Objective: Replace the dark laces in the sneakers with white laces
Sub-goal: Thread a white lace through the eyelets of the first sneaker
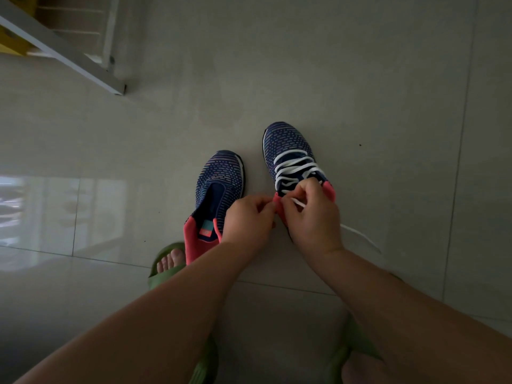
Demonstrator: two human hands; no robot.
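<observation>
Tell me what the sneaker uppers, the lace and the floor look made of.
Sneaker uppers: apparently knit fabric, matte, with woven dash patterns. White lace: likely woven textile cord, soft and limp. Floor: glazed tile, probably ceramic, with grout lines and glossy reflections.

A dim, underexposed indoor view with a grey-green cast. Daylight enters from the left, leaving a pale window reflection [41, 214] on the glossy floor [360, 79]. Wide-angle distortion bends the edges. The near forearms look soft and shadowed.
</observation>
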